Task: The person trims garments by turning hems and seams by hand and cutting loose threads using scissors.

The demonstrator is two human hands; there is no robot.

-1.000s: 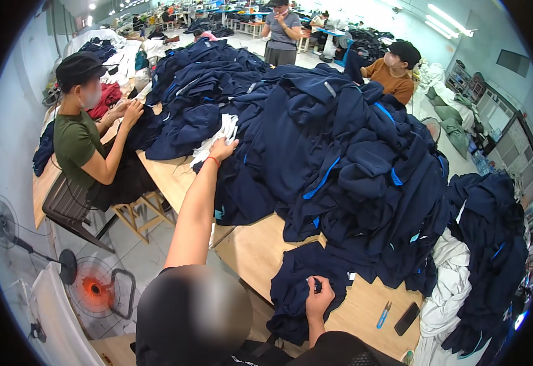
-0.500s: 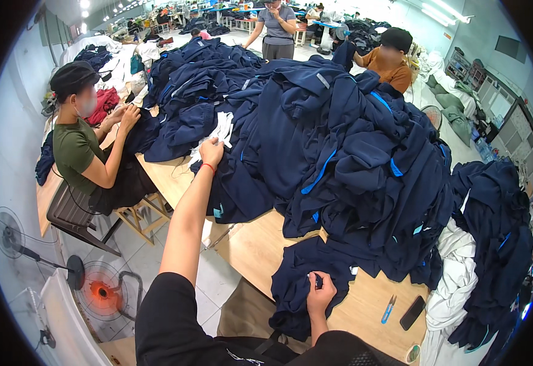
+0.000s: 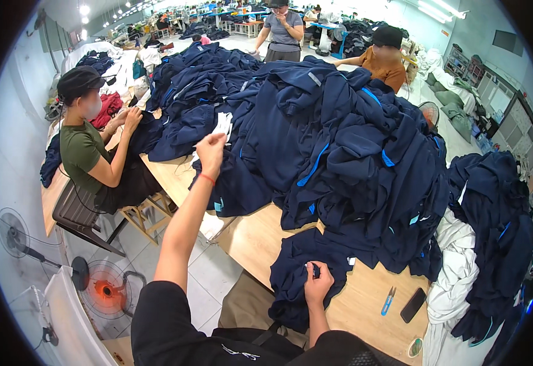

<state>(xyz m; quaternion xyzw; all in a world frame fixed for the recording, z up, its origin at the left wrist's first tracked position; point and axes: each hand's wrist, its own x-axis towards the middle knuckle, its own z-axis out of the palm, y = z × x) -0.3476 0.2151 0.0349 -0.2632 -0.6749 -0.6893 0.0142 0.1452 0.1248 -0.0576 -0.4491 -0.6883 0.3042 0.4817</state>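
Note:
My left arm reaches forward over the table, and my left hand (image 3: pixel 210 151) is closed in a pinch beside a bundle of white fabric strips (image 3: pixel 223 124) lying on the navy pile. Anything between those fingertips is too small to make out. Nearer to me, my right hand (image 3: pixel 319 284) is curled over a navy garment (image 3: pixel 291 262) at the table's front edge. Its thumb and fingers are pressed together, and what they pinch is hidden. A small white tag (image 3: pixel 351 261) shows at that garment's right side.
A large heap of navy garments (image 3: pixel 291 134) covers much of the wooden table (image 3: pixel 248 241). Blue thread snips (image 3: pixel 388 301) and a black phone (image 3: pixel 413 305) lie at right. White cloth (image 3: pixel 452 268) hangs beside them. Co-workers sit left and stand behind; a fan (image 3: pixel 104 290) is lower left.
My left hand has lifted a little off the white strips, now showing more of them. My right hand stays over the navy garment. The co-worker in brown has stretched an arm out to the side.

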